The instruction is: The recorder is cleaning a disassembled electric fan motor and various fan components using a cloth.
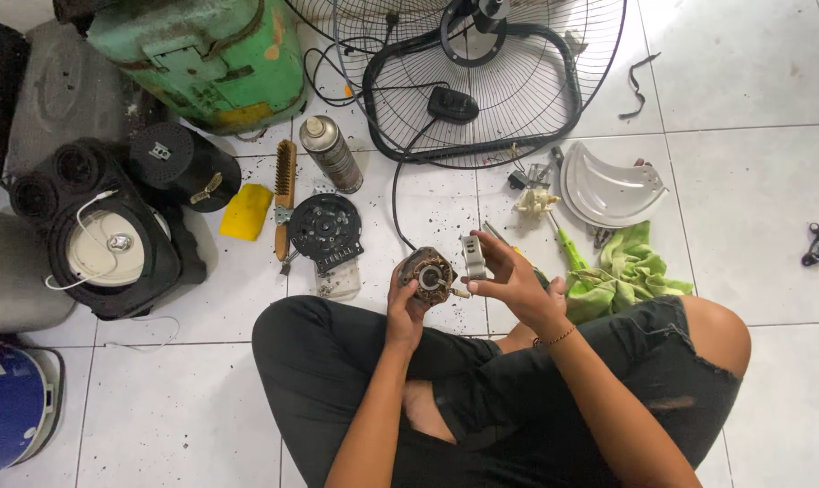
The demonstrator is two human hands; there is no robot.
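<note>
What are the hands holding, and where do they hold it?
Left hand cups the round motor from below. Right hand pinches a small grey part by its side.

You sit cross-legged with both forearms reaching forward over your knees. Your left hand (406, 303) is curled, fingers wrapped closed, thumb up. Your right hand (509, 276), just beside it and slightly higher, pinches with thumb and fingertips, wrist bent inward toward the left hand.

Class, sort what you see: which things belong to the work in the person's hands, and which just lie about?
In hand: fan motor in left hand; small grey part in right hand.

Lying about: spray can, wire brush, green cloth, fan guard, yellow cloth.
</note>
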